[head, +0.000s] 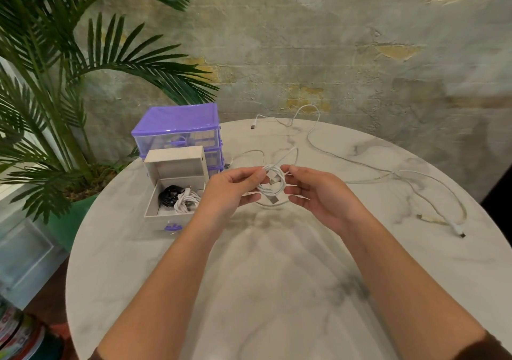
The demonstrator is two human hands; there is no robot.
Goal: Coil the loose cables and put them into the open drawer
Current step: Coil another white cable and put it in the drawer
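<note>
White cable [273, 186], seemingly unmarked, is pinched in a coil by left hand [231, 188] and right hand [318, 193].

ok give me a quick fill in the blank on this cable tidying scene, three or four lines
1. Both hands hold a partly coiled ____ cable above the table.
2. The open drawer already holds a white coil and a ____ one.
3. The organiser has a ____ top.
4. Loose cables lie to the ____ of the hands.

Missing words: white; black; purple; right
</note>
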